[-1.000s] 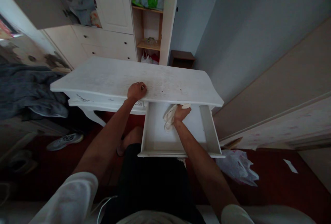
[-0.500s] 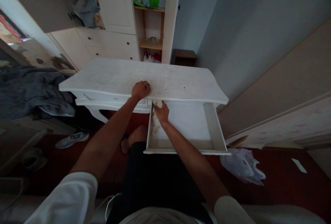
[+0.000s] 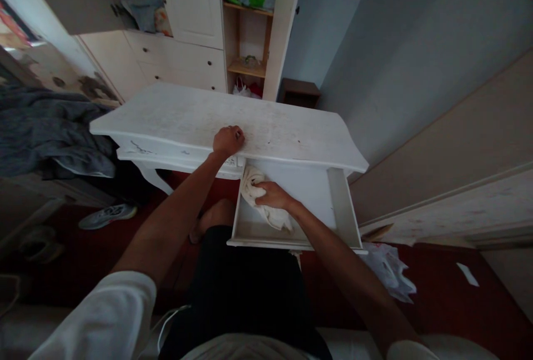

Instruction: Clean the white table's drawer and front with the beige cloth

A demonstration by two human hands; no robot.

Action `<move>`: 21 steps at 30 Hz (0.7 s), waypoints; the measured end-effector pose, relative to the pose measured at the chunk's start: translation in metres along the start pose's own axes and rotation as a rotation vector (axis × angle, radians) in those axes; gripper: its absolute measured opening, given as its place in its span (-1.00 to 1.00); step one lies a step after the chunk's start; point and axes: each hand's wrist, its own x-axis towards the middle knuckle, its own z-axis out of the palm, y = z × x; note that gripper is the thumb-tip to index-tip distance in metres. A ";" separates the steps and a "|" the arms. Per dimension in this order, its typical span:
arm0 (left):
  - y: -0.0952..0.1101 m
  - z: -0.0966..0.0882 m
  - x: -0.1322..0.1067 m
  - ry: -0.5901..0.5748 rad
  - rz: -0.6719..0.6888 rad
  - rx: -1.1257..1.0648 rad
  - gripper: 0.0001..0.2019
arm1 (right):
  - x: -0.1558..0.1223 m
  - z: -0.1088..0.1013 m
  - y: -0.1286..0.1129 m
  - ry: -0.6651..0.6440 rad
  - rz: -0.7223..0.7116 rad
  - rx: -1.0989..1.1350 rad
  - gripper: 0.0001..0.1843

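A cream-coloured cloth [image 3: 251, 185] lies bunched in the left part of a pulled-out white drawer [image 3: 356, 224]. My right hand [image 3: 272, 194] grips the cloth from its right side, and a loose end of it trails over the drawer bottom towards the front. On the scuffed top of the white table [image 3: 179, 110], near its front edge, rests my left hand [image 3: 229, 141], curled into a fist. I see nothing held in that fist.
A grey garment [image 3: 54, 132] hangs at the left, above a shoe [image 3: 108, 216] on the red floor. Beyond the table stands a white wardrobe [image 3: 194, 10] with open doors. A plastic bag [image 3: 391, 271] lies right of the drawer.
My right hand has moved from the drawer's back left corner towards its front and right, drawing the cloth along and spreading it. My left fist stays on the tabletop.
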 end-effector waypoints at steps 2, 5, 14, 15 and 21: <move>0.001 0.000 0.000 0.012 -0.002 0.001 -0.73 | -0.015 0.002 -0.002 -0.128 -0.056 -0.068 -0.43; 0.002 -0.001 -0.001 0.014 -0.006 0.007 -0.73 | -0.033 0.009 -0.007 -0.245 -0.174 -0.221 -0.63; 0.000 -0.003 -0.003 0.020 0.026 0.025 -0.71 | -0.013 0.000 0.013 0.129 -0.109 -0.887 -0.57; 0.000 -0.004 -0.004 0.017 0.031 0.024 -0.71 | -0.009 -0.007 0.019 0.158 -0.015 -0.912 -0.56; 0.000 -0.007 -0.004 -0.001 0.031 0.012 -0.70 | -0.010 -0.043 0.057 0.372 0.368 -0.903 -0.46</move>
